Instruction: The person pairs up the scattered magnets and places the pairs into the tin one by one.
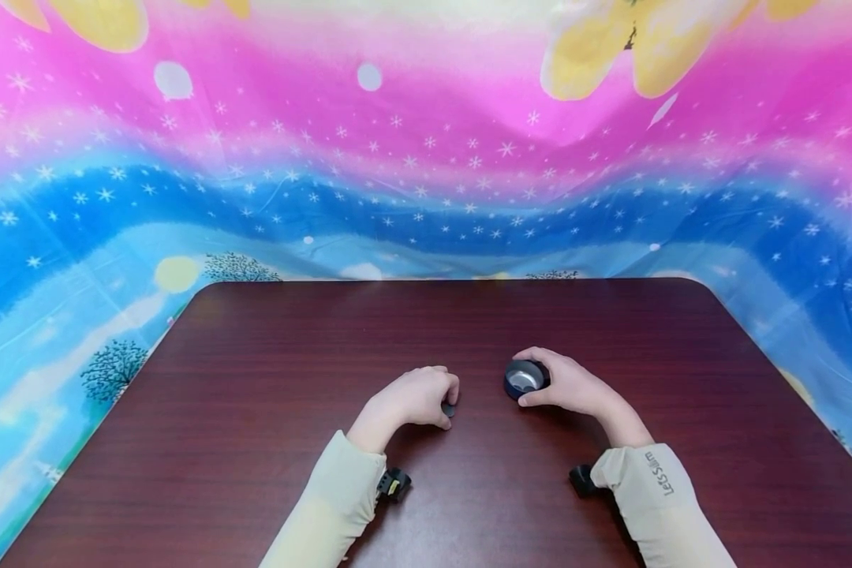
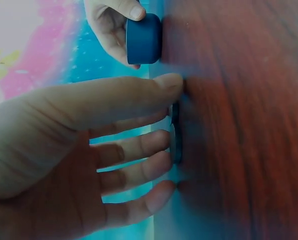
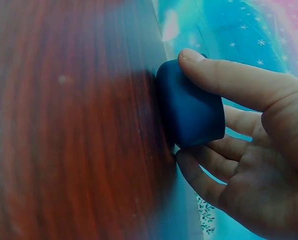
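My right hand (image 1: 564, 383) grips a small dark blue round cup (image 1: 514, 388) by its sides. The cup stands upright on the table, its silvery inside facing up with something dark at the bottom. In the right wrist view, the thumb lies across the near side of the cup (image 3: 191, 107) and the fingers lie behind it. To its left, my left hand (image 1: 419, 397) reaches down to the table, loosely bent. A small grey disc (image 1: 448, 410) shows between its thumb and fingers. Two thin dark discs (image 2: 176, 142) appear by the fingertips in the left wrist view, with the thumb apart from them.
The brown wood-grain table (image 1: 312, 331) has rounded far corners. Behind it hangs a colourful cloth (image 1: 426, 173) with snowflakes, falling past the table's sides. A black wrist camera (image 1: 394, 484) sits by the left sleeve, another black camera (image 1: 584, 480) by the right.
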`<state>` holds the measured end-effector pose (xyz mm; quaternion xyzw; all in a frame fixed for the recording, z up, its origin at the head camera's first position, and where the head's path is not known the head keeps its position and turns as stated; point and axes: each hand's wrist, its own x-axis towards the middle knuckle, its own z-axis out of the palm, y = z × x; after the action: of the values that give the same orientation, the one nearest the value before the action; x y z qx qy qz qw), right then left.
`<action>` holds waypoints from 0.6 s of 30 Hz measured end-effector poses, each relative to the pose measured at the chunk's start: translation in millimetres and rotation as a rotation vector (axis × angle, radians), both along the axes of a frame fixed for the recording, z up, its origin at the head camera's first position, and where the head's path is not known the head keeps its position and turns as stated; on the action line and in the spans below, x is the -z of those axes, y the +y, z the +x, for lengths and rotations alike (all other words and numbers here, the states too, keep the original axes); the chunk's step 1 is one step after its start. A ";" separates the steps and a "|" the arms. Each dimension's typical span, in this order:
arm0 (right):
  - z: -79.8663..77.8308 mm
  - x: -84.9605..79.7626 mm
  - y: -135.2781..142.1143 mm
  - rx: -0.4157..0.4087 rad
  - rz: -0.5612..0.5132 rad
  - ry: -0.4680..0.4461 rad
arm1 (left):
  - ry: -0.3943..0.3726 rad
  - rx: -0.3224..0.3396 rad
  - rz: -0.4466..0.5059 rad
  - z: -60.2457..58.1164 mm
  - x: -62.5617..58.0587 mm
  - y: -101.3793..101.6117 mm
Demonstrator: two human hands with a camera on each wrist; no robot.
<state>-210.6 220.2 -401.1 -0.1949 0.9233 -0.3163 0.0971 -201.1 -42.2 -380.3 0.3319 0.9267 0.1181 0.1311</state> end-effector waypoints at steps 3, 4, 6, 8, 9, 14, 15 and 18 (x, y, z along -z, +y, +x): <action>-0.2 0.3 0.4 -0.001 -0.008 -0.004 | -0.035 0.003 -0.006 0.4 -1.0 -1.6; -0.3 0.2 0.5 -0.001 -0.011 -0.006 | -0.043 0.005 -0.006 0.2 -1.5 -2.1; -0.3 0.0 0.5 0.000 -0.014 -0.008 | -0.046 0.014 -0.004 -0.1 -2.1 -2.6; -0.1 -0.2 0.5 0.000 -0.014 -0.010 | -0.042 0.022 -0.003 -0.9 -2.0 -2.5; 0.0 -0.1 0.4 0.000 -0.014 -0.010 | -0.038 0.026 -0.005 -1.3 -1.8 -2.2; 0.5 0.0 0.0 -0.001 -0.016 -0.011 | -0.038 0.027 -0.004 -2.0 -1.5 -0.8; 0.5 0.1 0.0 -0.001 -0.016 -0.011 | -0.043 0.023 0.001 -1.9 -1.7 -0.7; 0.3 0.2 0.4 -0.001 -0.014 -0.010 | -0.056 0.010 0.012 -1.8 -2.1 -0.4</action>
<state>-210.3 220.7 -401.3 -0.1943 0.9205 -0.3236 0.1008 -202.9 -42.6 -378.2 0.3341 0.9202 0.1321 0.1554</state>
